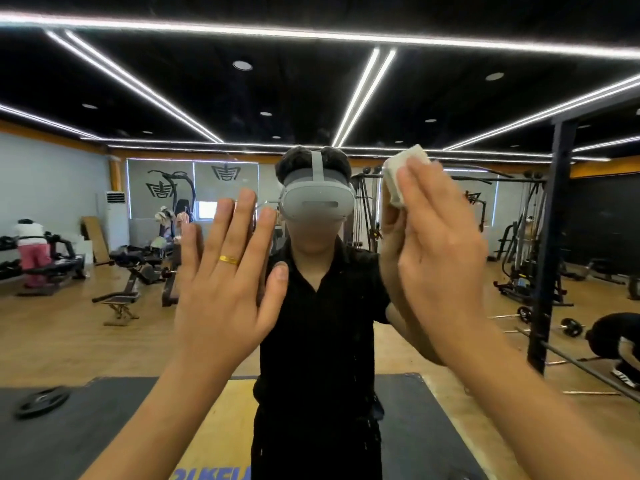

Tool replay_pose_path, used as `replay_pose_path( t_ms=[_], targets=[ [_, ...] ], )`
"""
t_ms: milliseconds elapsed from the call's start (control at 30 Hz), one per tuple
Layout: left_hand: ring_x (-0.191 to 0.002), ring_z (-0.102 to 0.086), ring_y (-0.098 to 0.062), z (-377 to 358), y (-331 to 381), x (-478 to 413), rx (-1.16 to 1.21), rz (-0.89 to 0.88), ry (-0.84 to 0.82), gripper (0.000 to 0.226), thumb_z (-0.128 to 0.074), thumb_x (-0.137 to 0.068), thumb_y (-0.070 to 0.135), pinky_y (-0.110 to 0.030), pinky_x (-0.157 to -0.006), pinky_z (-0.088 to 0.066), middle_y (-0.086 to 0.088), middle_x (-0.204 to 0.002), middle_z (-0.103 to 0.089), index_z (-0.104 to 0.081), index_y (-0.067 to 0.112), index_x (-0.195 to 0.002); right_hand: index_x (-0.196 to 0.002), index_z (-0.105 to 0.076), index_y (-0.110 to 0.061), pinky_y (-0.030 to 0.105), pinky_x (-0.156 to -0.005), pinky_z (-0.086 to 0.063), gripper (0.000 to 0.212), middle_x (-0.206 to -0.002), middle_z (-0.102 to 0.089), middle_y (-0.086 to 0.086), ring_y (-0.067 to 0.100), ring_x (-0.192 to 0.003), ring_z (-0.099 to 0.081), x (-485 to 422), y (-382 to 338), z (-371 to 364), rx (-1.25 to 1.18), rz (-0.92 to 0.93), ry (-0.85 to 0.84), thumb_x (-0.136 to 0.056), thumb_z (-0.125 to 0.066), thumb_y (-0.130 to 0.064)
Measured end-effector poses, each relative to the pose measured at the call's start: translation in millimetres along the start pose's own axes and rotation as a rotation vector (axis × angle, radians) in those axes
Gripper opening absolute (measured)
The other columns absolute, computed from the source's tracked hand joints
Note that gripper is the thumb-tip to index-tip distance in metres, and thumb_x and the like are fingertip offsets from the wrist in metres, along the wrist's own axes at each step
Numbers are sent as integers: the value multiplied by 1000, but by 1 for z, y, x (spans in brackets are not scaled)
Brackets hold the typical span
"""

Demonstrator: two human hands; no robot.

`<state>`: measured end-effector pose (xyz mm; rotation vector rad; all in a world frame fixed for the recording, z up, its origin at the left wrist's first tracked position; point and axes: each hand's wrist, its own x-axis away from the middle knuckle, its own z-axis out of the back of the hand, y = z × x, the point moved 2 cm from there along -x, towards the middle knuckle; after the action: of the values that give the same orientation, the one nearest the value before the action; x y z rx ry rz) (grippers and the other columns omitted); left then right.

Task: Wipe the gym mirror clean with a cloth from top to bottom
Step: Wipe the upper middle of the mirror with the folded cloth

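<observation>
The mirror (104,81) fills the whole view. The cloth (403,174) is at about 2 o'clock from the middle, at head height on the glass and well below the top edge.

The cloth is a small white folded pad. It looks soft and light, and limp if let go, so it is best handled under flat fingers with the palm behind it, spreading the pressure. The right hand (440,251) does that now, fingers straight and close together, pressing the pad to the glass. I cannot tell whether the thumb hooks round it.

The left hand (225,282), at 8 o'clock, is spread wide and holds nothing. Its fingertips meet their reflection, so it seems to rest flat on the glass, with a gold ring (228,260) on one finger. Bare skin there is likely to leave prints.

The glass is stiff, smooth and breakable, so it wants firm, even pressure and no knocks.

Writing is scarce. Blue letters (211,474) show on the reflected floor at 7 o'clock, cut off and reversed, so they cannot be read. A dark emblem (227,173) sits on the blinds at 11 o'clock, with no words.
</observation>
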<state>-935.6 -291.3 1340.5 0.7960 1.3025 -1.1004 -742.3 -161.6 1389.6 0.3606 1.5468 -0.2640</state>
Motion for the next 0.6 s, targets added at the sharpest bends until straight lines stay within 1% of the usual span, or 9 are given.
replay_pose_path(
  t_ms=[33,100,167,267,367,400,467,533,600],
  targets=[
    [-159,-12,-26,1,0,-1,29,1,6,62,-42,-104,37,-61,-125,-10,-9,-170,-19,-31,12,-160,-147,-53,-4,50,-112,-47,60,-154,-49,14,32,-142,-47,11,-12,-7,11,-5,0,-90,-59,15],
    [-158,-15,-24,5,-2,-2,124,2,16,60,-46,-103,34,-59,-126,-10,-9,-169,-24,-37,11,-158,-149,-51,-4,47,-118,-41,72,-158,-45,11,31,-148,-41,37,-35,-19,-17,78,-97,-84,-63,22],
    [-158,-16,-23,11,-4,-2,184,-5,9,57,-47,-102,32,-57,-127,-9,-9,-167,-27,-42,10,-155,-149,-51,-4,41,-124,-33,73,-157,-46,9,29,-150,-38,52,-41,-20,-41,186,-188,-82,-67,21],
    [-158,-17,-24,24,-17,0,122,9,-1,58,-45,-100,35,-51,-128,-1,-8,-168,-26,-44,13,-154,-148,-53,-6,36,-125,-29,75,-156,-46,5,25,-149,-39,45,-27,-14,-27,237,-216,-81,-72,20],
    [-157,-17,-29,30,-40,3,60,36,-15,60,-44,-99,37,-56,-127,-3,-10,-169,-22,-44,14,-155,-147,-54,-5,40,-121,-38,69,-154,-50,9,26,-146,-44,28,-24,-16,2,144,-134,-84,-71,18],
    [-157,-17,-30,29,-46,4,39,32,-17,60,-43,-100,37,-59,-125,-5,-12,-169,-21,-43,13,-155,-147,-54,-4,38,-120,-39,63,-152,-52,10,27,-144,-46,19,-24,-16,1,105,-80,-88,-68,16],
    [-157,-18,-34,25,-53,7,-21,-3,-21,61,-40,-102,38,-64,-123,-9,-15,-169,-20,-39,12,-157,-145,-54,-1,28,-123,-32,47,-148,-54,14,27,-141,-45,-5,-23,-16,-18,41,-5,-98,-54,5],
    [-157,-17,-36,21,-53,10,-46,-24,-22,62,-37,-103,38,-66,-121,-12,-16,-170,-18,-34,12,-159,-146,-53,-1,33,-123,-33,47,-150,-52,17,31,-143,-44,-31,-21,-14,-58,-46,26,-100,-43,-5],
    [-158,-14,-34,19,-53,10,-41,-16,-24,62,-36,-104,38,-66,-122,-12,-15,-170,-15,-31,14,-160,-146,-53,1,38,-122,-34,51,-151,-51,19,30,-145,-42,-44,-28,-18,-88,-115,76,-98,-38,-7]
  ],
)
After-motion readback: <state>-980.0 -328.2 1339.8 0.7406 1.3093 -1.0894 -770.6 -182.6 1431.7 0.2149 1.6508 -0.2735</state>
